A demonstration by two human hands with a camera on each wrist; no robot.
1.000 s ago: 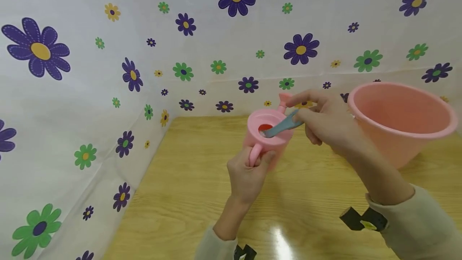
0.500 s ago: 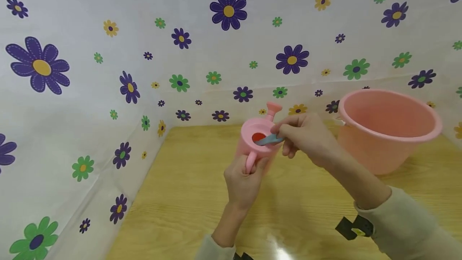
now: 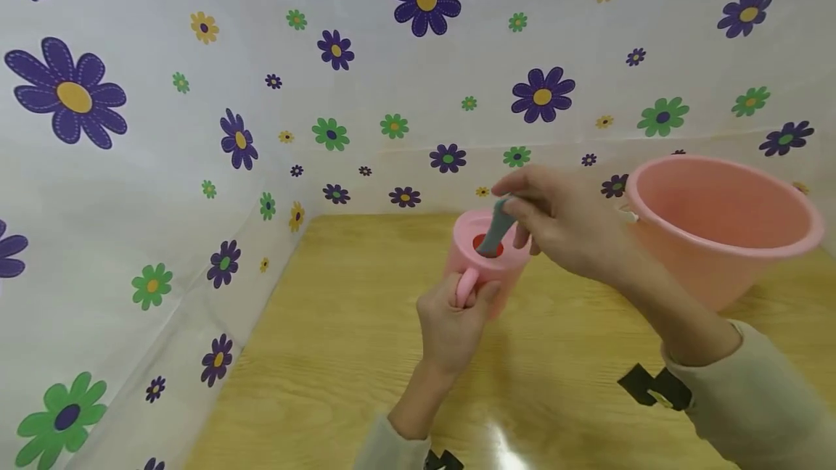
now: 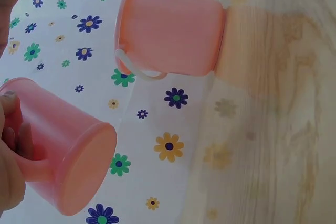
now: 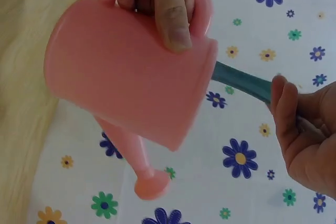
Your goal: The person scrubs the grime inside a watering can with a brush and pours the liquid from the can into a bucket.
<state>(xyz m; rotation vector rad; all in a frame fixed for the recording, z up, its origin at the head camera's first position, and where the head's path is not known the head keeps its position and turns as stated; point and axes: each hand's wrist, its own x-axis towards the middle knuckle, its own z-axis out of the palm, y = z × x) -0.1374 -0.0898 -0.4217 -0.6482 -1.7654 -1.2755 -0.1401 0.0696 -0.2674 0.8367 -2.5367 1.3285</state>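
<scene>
My left hand (image 3: pixel 452 325) grips the handle of a pink watering can (image 3: pixel 506 274), holding it raised over the table. Its spout (image 5: pixel 126 148) points away from me, mostly covered in the head view by my right hand (image 3: pixel 584 231). That hand pinches a slim blue-green handled tool (image 3: pixel 499 227), which stands steeply in the can's round top opening. The tool's lower end is hidden inside, so its kind does not show. Red shows within the opening. In the left wrist view the can's flat base (image 4: pixel 86 171) hangs free of any surface.
A larger pink bucket (image 3: pixel 692 260) with a pale handle (image 4: pixel 142 72) stands on the table to the right, near my right forearm. The wood-grain table (image 3: pixel 326 354) meets a white flower-print sheet (image 3: pixel 366 78) at the back and left.
The blue-green tool has gone from a low slant to a steeper stance in the opening. My right hand dipped toward the can, then rose above it. The left hand keeps its grip.
</scene>
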